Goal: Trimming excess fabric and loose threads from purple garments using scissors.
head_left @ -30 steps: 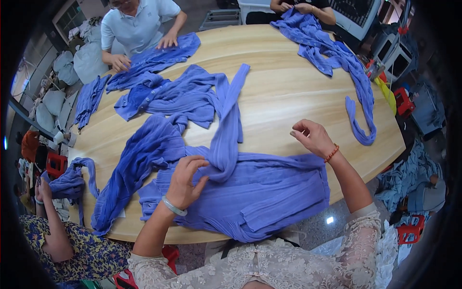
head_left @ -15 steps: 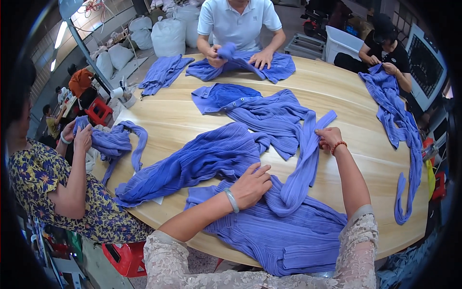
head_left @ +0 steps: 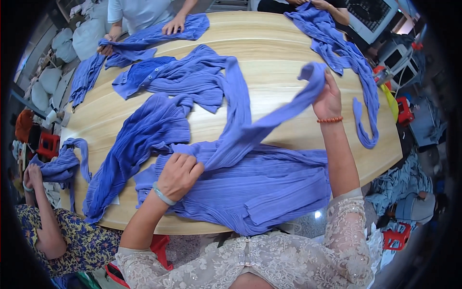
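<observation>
A violet-blue ribbed knit cardigan [head_left: 284,188] lies spread at the table's near edge, in front of me. My right hand [head_left: 328,98] is raised with its fingers closed on the curled end of a long, narrow ribbed sleeve [head_left: 269,118]. That sleeve stretches slantwise down to my left hand [head_left: 180,176], whose fingers are bunched on the knit where sleeve and cardigan meet. Beyond my left hand rests a darker ribbed garment [head_left: 139,139]. Farther off is a buttoned knit cardigan [head_left: 192,72], with a long strip [head_left: 236,96] hanging toward me.
The wooden table [head_left: 284,53] curves around us. Co-workers handle similar blue knits: a person in white [head_left: 144,14] at the far left, one in black at the far right, and one in a flowered top [head_left: 72,241] at my left. White sacks [head_left: 89,41] stand behind.
My right hand has lifted the sleeve end up off the table, pulling the sleeve out slantwise. My left hand has gone from loosely spread to closed on the knit. The view has swung right.
</observation>
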Motion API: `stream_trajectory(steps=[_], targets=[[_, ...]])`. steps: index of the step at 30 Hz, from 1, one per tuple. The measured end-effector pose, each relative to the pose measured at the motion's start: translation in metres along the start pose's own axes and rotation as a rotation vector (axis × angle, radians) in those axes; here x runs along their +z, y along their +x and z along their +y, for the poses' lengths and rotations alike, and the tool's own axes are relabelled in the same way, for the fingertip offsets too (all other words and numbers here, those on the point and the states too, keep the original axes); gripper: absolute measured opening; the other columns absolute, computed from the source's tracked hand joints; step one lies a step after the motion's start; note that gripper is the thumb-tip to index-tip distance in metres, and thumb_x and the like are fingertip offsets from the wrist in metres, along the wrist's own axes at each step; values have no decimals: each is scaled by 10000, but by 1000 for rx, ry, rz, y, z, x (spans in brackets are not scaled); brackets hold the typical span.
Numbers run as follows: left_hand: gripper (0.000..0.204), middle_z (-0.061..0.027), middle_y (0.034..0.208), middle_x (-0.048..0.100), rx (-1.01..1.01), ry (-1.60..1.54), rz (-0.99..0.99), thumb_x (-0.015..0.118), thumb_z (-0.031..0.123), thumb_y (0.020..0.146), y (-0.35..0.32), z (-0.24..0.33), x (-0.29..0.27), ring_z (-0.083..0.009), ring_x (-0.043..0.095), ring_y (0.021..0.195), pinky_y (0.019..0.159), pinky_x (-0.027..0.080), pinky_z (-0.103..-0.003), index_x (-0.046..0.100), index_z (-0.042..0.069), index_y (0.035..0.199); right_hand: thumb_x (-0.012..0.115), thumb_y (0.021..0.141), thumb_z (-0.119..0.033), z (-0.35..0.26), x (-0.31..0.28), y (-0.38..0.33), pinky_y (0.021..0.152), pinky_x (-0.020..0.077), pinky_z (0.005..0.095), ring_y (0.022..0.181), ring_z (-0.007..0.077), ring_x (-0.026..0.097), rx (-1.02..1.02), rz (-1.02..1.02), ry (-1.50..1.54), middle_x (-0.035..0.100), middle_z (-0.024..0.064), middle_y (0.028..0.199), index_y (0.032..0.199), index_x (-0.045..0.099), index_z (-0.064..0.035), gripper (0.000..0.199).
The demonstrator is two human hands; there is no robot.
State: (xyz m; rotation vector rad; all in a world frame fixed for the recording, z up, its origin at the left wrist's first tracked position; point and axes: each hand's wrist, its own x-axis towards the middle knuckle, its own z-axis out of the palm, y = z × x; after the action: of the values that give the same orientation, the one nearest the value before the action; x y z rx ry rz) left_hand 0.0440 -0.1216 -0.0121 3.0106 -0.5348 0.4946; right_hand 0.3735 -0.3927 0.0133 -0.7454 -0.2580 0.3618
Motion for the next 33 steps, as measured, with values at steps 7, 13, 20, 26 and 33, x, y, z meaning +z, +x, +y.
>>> stream_trajectory(steps=[7,13,20,26,33], targets=[[211,-81,933,562,5,2,-130,513,119,825,-15,27,9,-223,562,850,761,425,-337,590,71,1015,536,962,-157,-55,-77,-97,840,532,311,974,163,644,-7,66,62,648,32,1120,1159,585,-128,206],[278,-118,1081,578,-96,-1,-75,522,76,814,-8,26,5,-265,562,1025,883,420,-386,596,71,1082,547,923,-12,-68,-106,-134,890,526,295,1038,186,622,-244,263,-156,623,112,1137,1221,517,-63,304],[206,-129,1038,596,-206,114,-10,574,62,775,-16,-15,19,-296,534,1127,1034,356,-450,597,65,980,555,919,4,-78,-115,-148,877,530,305,1020,158,620,-405,337,-340,621,65,1144,1266,523,-81,359],[127,-93,778,507,-88,46,13,599,88,735,-15,3,2,-264,550,781,710,444,-373,542,79,849,605,909,-73,-93,-116,-160,745,477,236,907,90,595,-456,539,-411,621,-9,1085,1256,546,-136,357],[277,-162,1076,545,-264,-15,-148,609,91,772,-24,28,-7,-330,528,1002,865,406,-439,594,53,1046,619,887,-20,-81,-114,-157,729,496,208,871,70,591,-528,517,-418,617,0,1066,1277,528,-108,411]])
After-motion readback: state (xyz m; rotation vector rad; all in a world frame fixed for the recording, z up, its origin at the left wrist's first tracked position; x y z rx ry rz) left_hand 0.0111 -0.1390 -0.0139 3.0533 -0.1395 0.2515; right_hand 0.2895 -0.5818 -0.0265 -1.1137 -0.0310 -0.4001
